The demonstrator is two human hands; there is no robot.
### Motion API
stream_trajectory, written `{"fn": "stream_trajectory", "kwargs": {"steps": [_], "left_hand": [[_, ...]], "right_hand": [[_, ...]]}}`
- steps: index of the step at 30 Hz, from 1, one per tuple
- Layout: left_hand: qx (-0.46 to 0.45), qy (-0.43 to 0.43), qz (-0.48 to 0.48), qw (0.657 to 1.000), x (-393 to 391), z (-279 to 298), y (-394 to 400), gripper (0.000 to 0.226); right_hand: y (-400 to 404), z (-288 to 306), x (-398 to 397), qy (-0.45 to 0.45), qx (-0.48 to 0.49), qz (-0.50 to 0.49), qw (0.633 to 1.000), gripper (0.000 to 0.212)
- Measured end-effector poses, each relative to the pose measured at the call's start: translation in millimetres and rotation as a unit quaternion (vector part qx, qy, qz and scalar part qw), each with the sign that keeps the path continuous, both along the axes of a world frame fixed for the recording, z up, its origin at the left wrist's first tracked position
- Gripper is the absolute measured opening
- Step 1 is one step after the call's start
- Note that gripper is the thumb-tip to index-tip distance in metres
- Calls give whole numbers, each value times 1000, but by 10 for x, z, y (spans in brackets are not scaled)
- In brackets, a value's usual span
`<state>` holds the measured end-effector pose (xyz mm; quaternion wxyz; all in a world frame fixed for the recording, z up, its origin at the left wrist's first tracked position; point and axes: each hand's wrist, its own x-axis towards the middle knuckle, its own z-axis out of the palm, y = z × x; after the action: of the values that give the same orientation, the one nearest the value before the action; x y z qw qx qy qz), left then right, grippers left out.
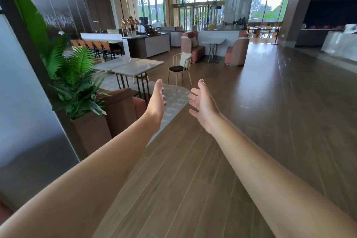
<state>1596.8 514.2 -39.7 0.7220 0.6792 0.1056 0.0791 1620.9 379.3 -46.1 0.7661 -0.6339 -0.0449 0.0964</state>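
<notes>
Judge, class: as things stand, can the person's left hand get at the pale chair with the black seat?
Probably not yet. The left hand is open and empty, and nothing blocks the way, but the chair stands well beyond its fingertips, by the far edge of the patterned rug; stepping forward looks needed.

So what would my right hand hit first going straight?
Nothing close: the right hand points over bare floor. Its line passes just right of the chair, so probably the sofa behind it, but depth is unclear.
</notes>
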Motion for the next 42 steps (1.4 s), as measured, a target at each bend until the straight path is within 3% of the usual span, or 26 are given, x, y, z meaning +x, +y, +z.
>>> {"fn": "stream_trajectory", "kwargs": {"steps": [13, 27, 35, 42], "left_hand": [[-22, -1, -43, 999, 2657, -2, 461, 71], [-19, 36, -105, 994, 5153, -315, -246, 64], [-10, 29, -102, 994, 6704, -151, -755, 64], [-67, 36, -80, 994, 7862, -120, -822, 67]], "right_hand": [[412, 72, 2291, 0, -14, -79, 997, 69], [-186, -220, 4724, 16, -1, -140, 990, 69], [-731, -160, 6319, 9, 4, -134, 991, 66], [-865, -165, 7453, 22, 7, -117, 993, 70]]}}
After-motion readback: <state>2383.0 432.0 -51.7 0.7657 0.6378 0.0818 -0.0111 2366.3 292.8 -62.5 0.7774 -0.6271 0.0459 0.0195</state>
